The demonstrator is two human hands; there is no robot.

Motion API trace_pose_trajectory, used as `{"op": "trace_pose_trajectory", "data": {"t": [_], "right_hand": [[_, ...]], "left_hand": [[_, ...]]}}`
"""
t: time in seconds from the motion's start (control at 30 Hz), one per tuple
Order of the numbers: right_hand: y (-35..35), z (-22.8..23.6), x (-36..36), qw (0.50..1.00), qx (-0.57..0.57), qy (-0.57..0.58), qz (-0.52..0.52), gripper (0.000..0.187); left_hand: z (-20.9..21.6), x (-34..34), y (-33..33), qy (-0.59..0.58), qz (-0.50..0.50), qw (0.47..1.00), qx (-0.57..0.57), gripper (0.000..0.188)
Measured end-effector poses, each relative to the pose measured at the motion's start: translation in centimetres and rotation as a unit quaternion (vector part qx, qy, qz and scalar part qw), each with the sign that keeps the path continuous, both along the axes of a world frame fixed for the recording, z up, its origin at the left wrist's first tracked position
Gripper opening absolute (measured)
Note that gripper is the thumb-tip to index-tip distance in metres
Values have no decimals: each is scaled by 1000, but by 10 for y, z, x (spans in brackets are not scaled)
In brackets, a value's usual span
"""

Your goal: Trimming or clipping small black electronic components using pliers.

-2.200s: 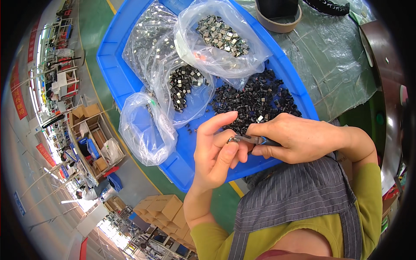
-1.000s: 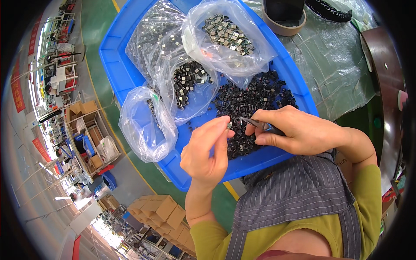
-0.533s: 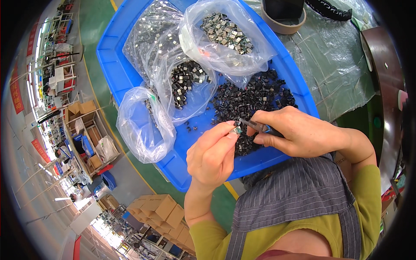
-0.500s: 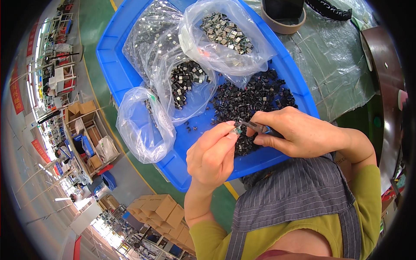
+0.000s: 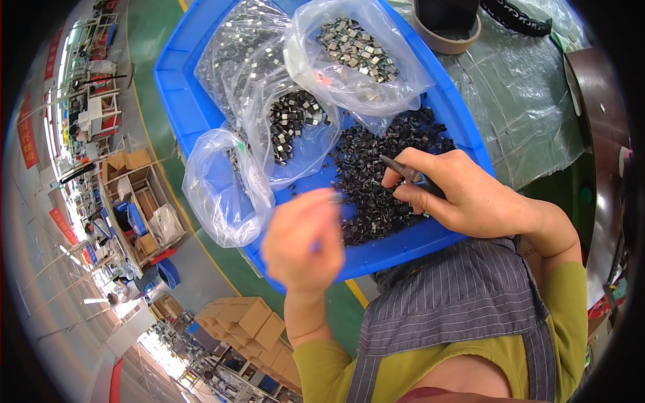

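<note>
My right hand (image 5: 463, 191) is closed round a pair of small pliers (image 5: 411, 176), jaws pointing up and left over a heap of small black pieces (image 5: 373, 215). To its left, my left hand (image 5: 304, 242) is smeared by motion at the near edge of the blue plastic tub (image 5: 176, 91). A small dark spot shows at its fingertips, too blurred to name. Inside the tub, a clear plastic bag (image 5: 410, 80) holds silvery square parts (image 5: 356, 50). Nearer, another clear bag (image 5: 317, 151) contains black and silver cubes (image 5: 289, 127).
A third clear bag (image 5: 222, 215) slumps over the tub's left side. Beyond the tub at right, a round tan container (image 5: 447, 43) with a black thing inside stands on plastic sheeting (image 5: 517, 101). Cardboard boxes (image 5: 245, 319) are stacked on the floor at lower left.
My left hand has moved left and down, away from the pliers' tip, where it held a small piece. The right hand with the pliers has shifted only slightly.
</note>
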State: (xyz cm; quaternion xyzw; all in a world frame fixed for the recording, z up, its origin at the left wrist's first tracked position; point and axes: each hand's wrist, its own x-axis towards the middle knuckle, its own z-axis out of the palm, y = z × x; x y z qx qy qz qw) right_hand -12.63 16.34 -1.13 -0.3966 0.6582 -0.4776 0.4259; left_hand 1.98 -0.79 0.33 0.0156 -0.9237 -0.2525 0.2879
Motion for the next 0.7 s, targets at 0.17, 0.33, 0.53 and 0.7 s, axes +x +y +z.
{"op": "trace_pose_trajectory", "data": {"t": [0.17,0.33,0.53,0.7], "right_hand": [[-1,1,0,999,-35,-7,-14,18],[2,2,-4,999,-45,-5,-8,19],[0,-2,1,997,-71,12,-12,20],[2,-3,4,997,-67,-17,-17,16]], "left_hand": [[22,8,-35,-71,330,903,-266,19],[2,-17,-6,-155,143,977,-43,14],[-62,-65,-40,-262,136,955,-7,11],[-62,-65,-34,-264,169,949,-23,13]]}}
